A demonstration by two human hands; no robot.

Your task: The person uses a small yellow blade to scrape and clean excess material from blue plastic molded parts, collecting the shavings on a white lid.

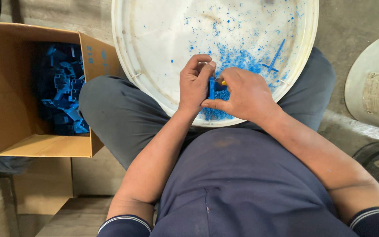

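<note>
My left hand grips a small blue plastic part, held upright over the near rim of a large white round tray. Pressed against the same part is my right hand, closed around a small tool with a yellow handle; only a tip of the tool shows. Blue plastic shavings lie heaped on the tray just beyond and under my hands. A thin blue plastic strip lies on the tray to the right.
An open cardboard box on the left holds several blue plastic parts. The tray rests on my lap in grey trousers. A pale round container stands at the right on a concrete floor.
</note>
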